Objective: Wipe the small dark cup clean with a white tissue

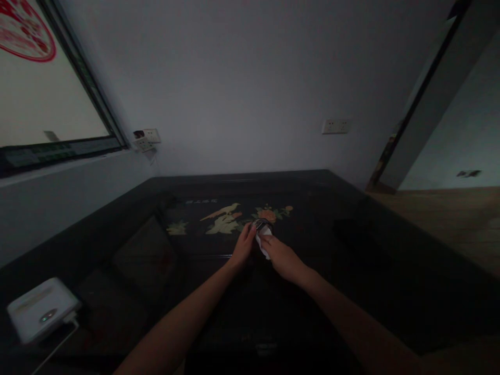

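My left hand [244, 244] is closed on the left side of a small dark, shiny looped object [264, 223], which looks like a wristwatch, though the dim light hides its details. In my right hand [284, 257] a crumpled white tissue [262, 248] is pinched, pressed up against that object. Both hands meet over the middle of a black glossy table [234, 284]. Just beyond them the tabletop carries a painted bird [223, 211] and a flower [267, 215].
A white box-like device [42, 307] with a cable [58, 345] sits at the table's near left. Wall sockets [336, 126] are behind the table, with a plugged-in adapter [144, 144] at left. A window [47, 94] is upper left; wooden floor [453, 219] lies right.
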Available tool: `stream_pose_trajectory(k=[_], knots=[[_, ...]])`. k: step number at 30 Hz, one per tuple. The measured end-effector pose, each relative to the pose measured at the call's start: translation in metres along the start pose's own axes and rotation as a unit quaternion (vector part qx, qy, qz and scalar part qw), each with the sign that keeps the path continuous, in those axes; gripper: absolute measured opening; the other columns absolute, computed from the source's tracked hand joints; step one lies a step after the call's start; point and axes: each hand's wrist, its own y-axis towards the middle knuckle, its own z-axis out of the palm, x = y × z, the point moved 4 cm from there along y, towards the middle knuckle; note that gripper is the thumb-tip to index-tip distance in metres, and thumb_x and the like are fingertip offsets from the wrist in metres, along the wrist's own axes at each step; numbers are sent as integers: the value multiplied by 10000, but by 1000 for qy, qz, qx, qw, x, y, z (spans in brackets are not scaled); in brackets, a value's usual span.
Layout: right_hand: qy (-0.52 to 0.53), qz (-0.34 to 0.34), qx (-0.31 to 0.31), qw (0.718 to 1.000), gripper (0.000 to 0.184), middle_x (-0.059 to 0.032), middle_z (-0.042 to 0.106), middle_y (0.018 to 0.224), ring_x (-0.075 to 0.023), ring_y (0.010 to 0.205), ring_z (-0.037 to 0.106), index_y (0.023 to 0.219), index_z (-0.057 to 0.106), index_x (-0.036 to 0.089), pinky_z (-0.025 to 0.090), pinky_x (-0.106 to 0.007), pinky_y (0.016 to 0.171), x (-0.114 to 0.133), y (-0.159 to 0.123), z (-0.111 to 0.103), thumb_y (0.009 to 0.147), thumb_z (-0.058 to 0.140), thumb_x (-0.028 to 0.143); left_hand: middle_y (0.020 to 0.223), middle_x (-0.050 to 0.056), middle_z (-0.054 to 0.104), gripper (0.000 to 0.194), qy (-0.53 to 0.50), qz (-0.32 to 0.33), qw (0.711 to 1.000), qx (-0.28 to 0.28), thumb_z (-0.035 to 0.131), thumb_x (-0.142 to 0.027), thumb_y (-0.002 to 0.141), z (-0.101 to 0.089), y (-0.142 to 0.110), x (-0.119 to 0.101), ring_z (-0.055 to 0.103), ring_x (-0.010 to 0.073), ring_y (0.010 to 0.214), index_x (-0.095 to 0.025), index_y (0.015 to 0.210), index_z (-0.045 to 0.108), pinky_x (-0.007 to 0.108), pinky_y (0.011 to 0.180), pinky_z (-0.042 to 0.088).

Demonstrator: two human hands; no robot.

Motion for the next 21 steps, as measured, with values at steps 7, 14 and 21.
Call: stream_pose_trajectory(k=[7,14,21], knots=[[-116,12,-15,993,520,-135,467,1366,-261,1308,357,1315,449,203,273,-546,1042,-3,1,-6,842,337,17,957,69,636,405,-28,-25,999,11,505,-472,826,4,-3,1,596,177,824,-175,1097,556,287,713,478],[146,34,-34,988,570,-138,501,1307,-194,1232,437,1278,486,131,333,-380,1054,-6,1,2,743,354,-14,948,53,632,416,-6,-8,1000,14,529,-501,804,2,0,3,586,177,868,-181,1067,567,283,769,462],[382,81,-95,916,538,-74,436,1389,-203,1312,354,1315,438,213,229,-439,1107,-12,10,17,789,422,103,982,56,601,388,-3,14,999,34,503,-473,824,3,1,3,569,163,864,-179,1074,538,259,755,449]])
